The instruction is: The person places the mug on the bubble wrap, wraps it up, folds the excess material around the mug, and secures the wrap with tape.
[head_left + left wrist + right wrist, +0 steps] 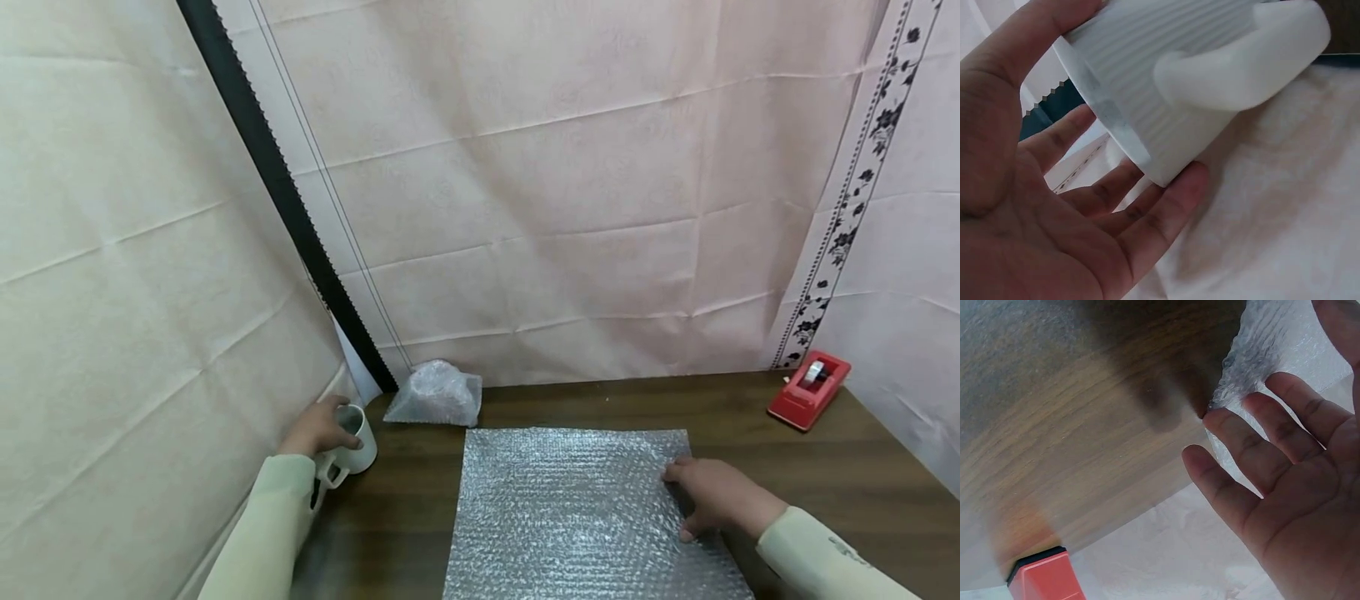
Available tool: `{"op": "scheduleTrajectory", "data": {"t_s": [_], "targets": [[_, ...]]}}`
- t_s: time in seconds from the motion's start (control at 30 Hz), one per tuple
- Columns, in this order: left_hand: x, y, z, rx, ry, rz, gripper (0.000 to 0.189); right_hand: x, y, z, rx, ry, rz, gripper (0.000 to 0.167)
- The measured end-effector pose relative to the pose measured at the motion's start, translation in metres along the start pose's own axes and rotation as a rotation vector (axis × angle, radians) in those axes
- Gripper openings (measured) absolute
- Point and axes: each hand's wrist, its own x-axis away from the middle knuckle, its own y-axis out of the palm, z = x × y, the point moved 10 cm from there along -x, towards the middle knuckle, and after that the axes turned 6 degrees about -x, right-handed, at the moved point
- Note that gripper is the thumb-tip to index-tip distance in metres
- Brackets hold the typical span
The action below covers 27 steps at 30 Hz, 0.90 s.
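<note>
At the table's left side, my left hand (317, 428) grips a white mug (364, 450) from above, thumb and fingers at opposite sides of its rim. The left wrist view shows the mug's ribbed wall and its thick handle (1247, 69). My right hand (727, 496) is at the right edge of a silvery bubble wrap sheet (562, 508) lying flat before me. In the right wrist view its fingers are spread and loosely bent, fingertips right at the bubble wrap's edge (1244, 369).
A clear bag-like bundle of bubble wrap (438, 396) sits at the back, right of the mug. A red tape dispenser (810, 390) stands at the back right of the brown wooden table (405, 517). Pale cloth (570, 183) hangs behind and on both sides.
</note>
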Motion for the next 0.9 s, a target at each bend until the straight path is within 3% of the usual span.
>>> {"op": "scheduleTrajectory", "data": {"t_s": [0.23,0.43,0.73,0.9], "targets": [[0.007,-0.002,0.009,-0.087,0.043,-0.016,0.091,-0.001,-0.002,-0.002,-0.006,0.016,-0.019,0.068],[0.017,-0.011,0.031,-0.130,0.075,-0.057,0.092,-0.003,-0.004,-0.003,0.019,0.011,-0.013,0.067],[0.037,-0.038,0.093,-0.121,0.196,0.008,0.088,-0.004,-0.003,-0.002,0.038,0.010,-0.006,0.067],[0.047,-0.042,0.143,-0.132,0.285,-0.010,0.089,-0.003,-0.001,-0.003,0.053,0.006,0.002,0.068]]}}
